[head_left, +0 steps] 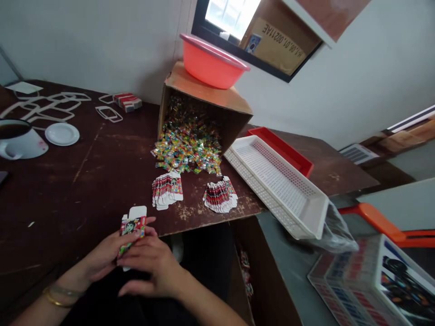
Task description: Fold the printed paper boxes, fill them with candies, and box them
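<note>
Here, left hand [110, 253]: we pinch the printed carton [131, 226] between thumb and fingers.
Right hand [156, 260]: our fingers lie across the carton's lower end, thumb apart; we cannot tell whether they grip.
Carton stacks [166, 192]: two, on the table [112, 181], ahead of our right hand.
Candy packets [190, 154]: beyond those, in and before a cardboard box [176, 79].

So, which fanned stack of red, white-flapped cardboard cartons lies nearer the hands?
The left stack; the right stack sits nearer the white perforated plastic tray.
</note>
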### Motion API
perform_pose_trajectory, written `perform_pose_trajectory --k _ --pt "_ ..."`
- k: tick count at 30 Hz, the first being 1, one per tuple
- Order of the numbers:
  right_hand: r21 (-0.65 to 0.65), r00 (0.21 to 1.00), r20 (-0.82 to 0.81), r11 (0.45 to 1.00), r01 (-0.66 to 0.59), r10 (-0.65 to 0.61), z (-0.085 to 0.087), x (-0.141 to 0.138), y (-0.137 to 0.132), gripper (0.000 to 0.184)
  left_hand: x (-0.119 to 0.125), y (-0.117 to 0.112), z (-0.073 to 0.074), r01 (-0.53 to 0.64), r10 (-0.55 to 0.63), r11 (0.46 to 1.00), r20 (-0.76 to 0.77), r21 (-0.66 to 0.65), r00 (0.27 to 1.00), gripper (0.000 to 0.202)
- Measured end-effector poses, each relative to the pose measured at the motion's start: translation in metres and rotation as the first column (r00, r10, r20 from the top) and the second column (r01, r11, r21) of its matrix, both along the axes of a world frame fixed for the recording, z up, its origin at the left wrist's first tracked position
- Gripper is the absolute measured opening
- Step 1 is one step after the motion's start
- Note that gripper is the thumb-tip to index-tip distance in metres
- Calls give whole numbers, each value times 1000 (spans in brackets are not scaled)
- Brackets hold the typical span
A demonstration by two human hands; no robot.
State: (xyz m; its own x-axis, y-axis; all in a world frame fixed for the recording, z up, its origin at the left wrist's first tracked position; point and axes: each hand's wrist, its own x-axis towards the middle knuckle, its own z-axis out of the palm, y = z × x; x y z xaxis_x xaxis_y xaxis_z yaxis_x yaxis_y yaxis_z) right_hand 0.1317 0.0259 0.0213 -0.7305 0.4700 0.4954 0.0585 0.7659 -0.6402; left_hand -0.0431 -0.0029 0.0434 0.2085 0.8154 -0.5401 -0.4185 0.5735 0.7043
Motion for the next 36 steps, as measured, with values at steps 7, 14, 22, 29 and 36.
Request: perform_pose_trajectory --k 7,14,22,29,36 --pt "-152 944 34 932 330 -328 21 22 26 21 30 6 -8 113 -72 986 -303 121 950 24" --pt "-662 998 54 749 13 30 38 38 44 18 20 14 -6 437 -349 871 -346 222 871 39" --pt "-649 986 88 759 -50 141 52 48 52 14 32 16 -6 454 -390 874 -309 171 867 31" --pt "-487 958 210 870 -72 196 42 50 45 13 23 15 2 550 -554 813 -35 190 831 22" --pt "-595 945 79 776 -210 316 55 65 63 9 35 -4 -1 645 -664 744 85 176 743 34"
